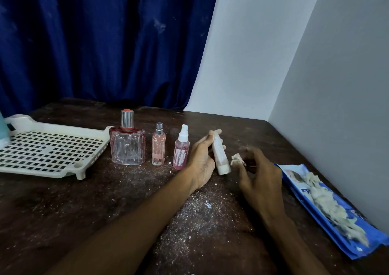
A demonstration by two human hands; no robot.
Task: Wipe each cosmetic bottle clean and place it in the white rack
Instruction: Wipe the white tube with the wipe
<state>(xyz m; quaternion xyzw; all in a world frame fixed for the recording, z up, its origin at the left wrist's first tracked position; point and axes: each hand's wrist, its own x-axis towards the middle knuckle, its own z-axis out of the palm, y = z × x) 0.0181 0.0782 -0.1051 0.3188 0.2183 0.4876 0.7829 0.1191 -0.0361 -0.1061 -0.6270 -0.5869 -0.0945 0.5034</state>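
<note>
Left hand (201, 161) gripped white tube (219, 153); right hand (261, 176) pinched tissue scrap (236, 159). Print on blue packet (311, 216) too blurred to read.

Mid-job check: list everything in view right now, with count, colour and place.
rack: one, white, table's left side
teal object: one, far left, cut off by the frame
perfume bottle: one, clear with red trim, standing right of rack
slim bottle: one, pink, standing next along
spray bottle: one, pink, white nozzle, beside left hand
tube: one, white, in left hand
wipe scrap: one, whitish, at right fingertips
pack: one, blue, table's right edge
used wipes: pile, greyish, on pack
dust: scattered, white, mid-table
table: one, dark brown
curtain: one, blue, behind
left hand: holds tube
right hand: pinches wipe scrap
</note>
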